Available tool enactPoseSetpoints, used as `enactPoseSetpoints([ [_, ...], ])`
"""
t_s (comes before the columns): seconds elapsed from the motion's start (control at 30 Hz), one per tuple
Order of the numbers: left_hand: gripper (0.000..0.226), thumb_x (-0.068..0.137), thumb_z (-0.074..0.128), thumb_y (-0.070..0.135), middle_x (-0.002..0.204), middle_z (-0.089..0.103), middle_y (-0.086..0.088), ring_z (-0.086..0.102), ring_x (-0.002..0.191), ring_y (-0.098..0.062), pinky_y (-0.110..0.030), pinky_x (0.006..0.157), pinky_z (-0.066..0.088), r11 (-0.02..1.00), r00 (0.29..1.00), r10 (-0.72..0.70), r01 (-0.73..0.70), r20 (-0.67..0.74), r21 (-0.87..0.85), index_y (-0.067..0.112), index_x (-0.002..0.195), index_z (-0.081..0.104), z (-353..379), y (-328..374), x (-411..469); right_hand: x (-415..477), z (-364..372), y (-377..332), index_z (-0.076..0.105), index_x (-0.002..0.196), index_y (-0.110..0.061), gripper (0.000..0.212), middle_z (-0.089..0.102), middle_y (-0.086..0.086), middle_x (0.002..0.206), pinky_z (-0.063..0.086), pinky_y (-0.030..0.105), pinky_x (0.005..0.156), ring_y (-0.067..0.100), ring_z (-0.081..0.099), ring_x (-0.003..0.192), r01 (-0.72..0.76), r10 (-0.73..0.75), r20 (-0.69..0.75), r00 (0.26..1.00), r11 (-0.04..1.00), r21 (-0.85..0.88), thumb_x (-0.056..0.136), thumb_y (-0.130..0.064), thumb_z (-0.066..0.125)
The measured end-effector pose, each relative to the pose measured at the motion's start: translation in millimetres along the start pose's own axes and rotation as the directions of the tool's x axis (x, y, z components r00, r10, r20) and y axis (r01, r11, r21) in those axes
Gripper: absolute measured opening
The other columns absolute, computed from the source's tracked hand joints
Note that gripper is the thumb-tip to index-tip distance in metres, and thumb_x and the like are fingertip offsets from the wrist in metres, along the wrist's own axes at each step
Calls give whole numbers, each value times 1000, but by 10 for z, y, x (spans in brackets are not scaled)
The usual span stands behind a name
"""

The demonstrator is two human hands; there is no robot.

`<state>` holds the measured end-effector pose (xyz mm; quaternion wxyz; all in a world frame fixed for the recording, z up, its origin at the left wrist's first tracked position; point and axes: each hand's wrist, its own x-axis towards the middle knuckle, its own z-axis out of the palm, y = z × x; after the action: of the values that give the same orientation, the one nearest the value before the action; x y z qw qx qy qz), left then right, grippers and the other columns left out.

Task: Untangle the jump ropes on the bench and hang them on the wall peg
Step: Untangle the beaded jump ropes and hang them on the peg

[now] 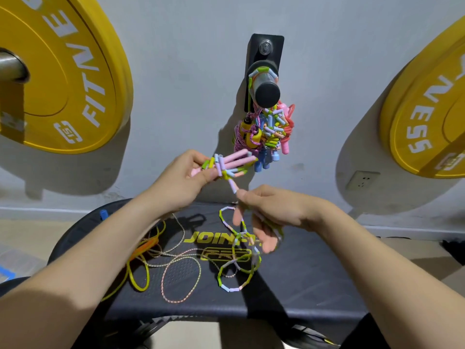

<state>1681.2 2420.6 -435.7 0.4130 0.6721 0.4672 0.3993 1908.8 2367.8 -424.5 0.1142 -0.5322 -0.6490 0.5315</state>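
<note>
My beaded rope [232, 185] stretches between my hands, pink handles [236, 157] gripped in my left hand [181, 182] at 11 o'clock, right hand [276, 210] fingers [242, 195] pinching the strand, its loops trailing onto the desk [314, 273] at 6 o'clock, thinner ropes [181, 279] at 8, loaded wall peg [268, 89] at 12.

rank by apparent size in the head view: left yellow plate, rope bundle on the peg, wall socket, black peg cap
1. left yellow plate
2. rope bundle
3. wall socket and black peg cap look alike; cap is nearer, so unranked
</note>
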Motion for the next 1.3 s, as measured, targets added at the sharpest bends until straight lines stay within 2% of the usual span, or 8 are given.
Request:
enactPoseSetpoints([
  [0.13,15,101,70,25,94,67,4,57,87,-24,-37,72,39,921,975,150,-78,-163,382,20,104,56,-73,-153,31,-173,135,-166,58,118,-17,22,62,6,52,51,25,46,20,63,43,79,-48,143,989,973,-216,112,-36,49],
  [0.27,15,99,70,19,91,65,-1,59,88,-30,-41,77,47,767,970,98,-217,224,604,20,106,57,-84,-216,-58,-145,146,-181,72,84,-14,39,58,2,57,38,29,56,12,52,51,237,-409,-104,907,697,-676,108,-40,56],
  [0.43,10,103,68,19,93,65,2,52,80,-7,-29,72,43,927,817,187,-330,545,176,19,109,61,-36,-59,-199,-30,-207,-16,55,71,-29,35,40,-5,55,26,30,52,11,40,54,190,-523,-557,644,816,-547,100,-42,70],
  [0.63,13,99,64,13,98,75,2,67,87,-8,-23,75,56,936,947,215,-131,240,-326,11,111,61,99,77,-223,2,-216,128,75,107,-14,25,69,-18,78,46,18,72,2,62,73,142,-365,-324,873,825,-546,110,-15,50],
  [0.8,11,98,75,24,81,69,26,58,70,8,-9,64,38,954,963,245,-218,-115,208,21,105,67,98,-28,-151,-18,203,-38,60,118,-16,25,63,-17,58,49,15,49,2,63,51,158,-214,-51,975,843,-515,109,-39,53],
  [1.0,17,96,71,12,106,73,-2,63,100,-25,-33,85,43,792,951,269,-307,149,528,14,114,72,143,-79,-232,-35,349,-192,50,75,-19,44,53,8,68,44,42,61,36,54,70,154,-478,-187,858,587,-795,108,-49,49],
  [1.17,24,104,61,11,104,70,11,63,93,-7,-24,80,46,854,920,233,-349,316,386,26,121,71,-2,1,-239,-4,-25,-58,56,71,-20,51,55,-5,58,35,35,51,14,52,59,72,-541,-557,630,755,-652,93,-65,65],
  [1.3,24,105,60,13,114,78,-6,72,104,-19,-29,93,57,985,900,170,-155,402,-70,16,125,72,-26,68,-238,71,-196,9,66,67,-14,47,55,-17,52,34,20,51,5,46,52,320,-481,-579,658,875,-363,91,-54,76],
])
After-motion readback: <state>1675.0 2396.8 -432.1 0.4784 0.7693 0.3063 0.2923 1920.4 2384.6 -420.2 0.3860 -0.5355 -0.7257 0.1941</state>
